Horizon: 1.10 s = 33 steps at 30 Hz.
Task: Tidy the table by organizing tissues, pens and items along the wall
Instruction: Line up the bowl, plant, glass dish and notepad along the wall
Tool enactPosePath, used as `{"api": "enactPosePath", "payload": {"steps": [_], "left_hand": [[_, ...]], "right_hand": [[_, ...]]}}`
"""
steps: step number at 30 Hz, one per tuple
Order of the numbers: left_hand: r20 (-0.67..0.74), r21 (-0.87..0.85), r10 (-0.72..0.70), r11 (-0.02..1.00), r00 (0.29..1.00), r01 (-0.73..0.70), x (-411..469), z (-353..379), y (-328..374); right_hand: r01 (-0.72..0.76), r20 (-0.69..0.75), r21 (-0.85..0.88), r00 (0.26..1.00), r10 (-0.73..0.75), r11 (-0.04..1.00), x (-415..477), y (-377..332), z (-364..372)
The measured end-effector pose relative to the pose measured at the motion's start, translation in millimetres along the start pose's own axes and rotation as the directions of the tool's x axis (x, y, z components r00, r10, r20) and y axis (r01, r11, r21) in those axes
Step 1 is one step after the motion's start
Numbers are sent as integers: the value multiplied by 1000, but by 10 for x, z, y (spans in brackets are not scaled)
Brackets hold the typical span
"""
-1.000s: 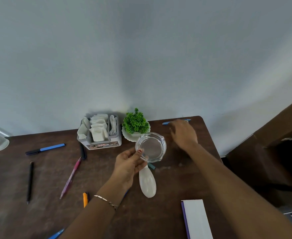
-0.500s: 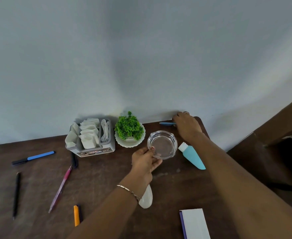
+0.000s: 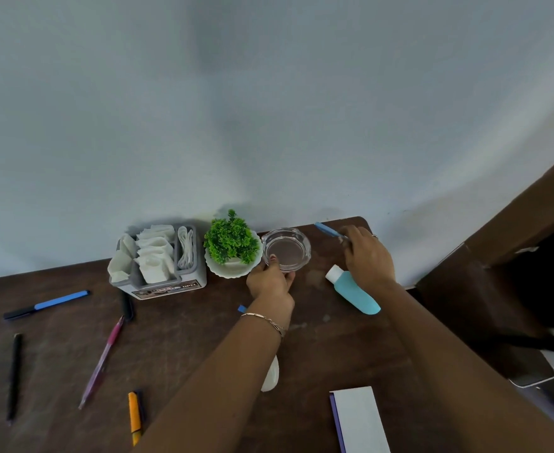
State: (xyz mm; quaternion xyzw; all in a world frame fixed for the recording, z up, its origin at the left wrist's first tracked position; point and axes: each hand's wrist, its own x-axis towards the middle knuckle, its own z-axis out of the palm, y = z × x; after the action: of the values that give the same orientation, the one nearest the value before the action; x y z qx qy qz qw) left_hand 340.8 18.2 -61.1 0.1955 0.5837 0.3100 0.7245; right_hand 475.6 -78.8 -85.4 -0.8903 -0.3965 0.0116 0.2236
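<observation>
Left hand [image 3: 269, 282] grips the ashtray's [image 3: 287, 250] 7 o'clock rim, apparently to park it by the wall [image 3: 269, 125] at the plant's [image 3: 231, 240] 3 o'clock; right hand [image 3: 368, 256] pinches a pen [image 3: 326, 229].

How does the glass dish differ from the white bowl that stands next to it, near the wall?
The glass dish is clear and holds nothing; the white bowl is opaque and holds a green plant. The glass dish has a thick rim, the white bowl a thin scalloped one. The left hand grips the glass dish at its near rim, not the white bowl. Both are round and upright, side by side on the table, close to the wall.
</observation>
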Motion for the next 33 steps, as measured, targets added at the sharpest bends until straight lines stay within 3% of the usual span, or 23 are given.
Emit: {"api": "enactPosePath", "payload": {"steps": [5, 23, 28, 30, 33], "left_hand": [[-20, -39, 9, 999, 1000, -10, 60, -9, 65], [-94, -92, 52, 994, 994, -61, 10, -8, 96], [-42, -134, -54, 990, 998, 48, -19, -205, 171], [-61, -115, -89, 990, 994, 82, -38, -328, 189], [-155, -190, -36, 982, 987, 6, -83, -606, 331]], "right_hand": [[-45, -3, 110, 999, 45, 993, -27, -57, 62], [-93, -18, 215, 995, 99, 972, -111, -311, 89], [-72, -9, 279, 997, 78, 958, -171, -539, 45], [-78, -17, 306, 996, 87, 949, -201, -666, 39], [-87, -20, 361, 995, 101, 929, -256, -895, 68]]}}
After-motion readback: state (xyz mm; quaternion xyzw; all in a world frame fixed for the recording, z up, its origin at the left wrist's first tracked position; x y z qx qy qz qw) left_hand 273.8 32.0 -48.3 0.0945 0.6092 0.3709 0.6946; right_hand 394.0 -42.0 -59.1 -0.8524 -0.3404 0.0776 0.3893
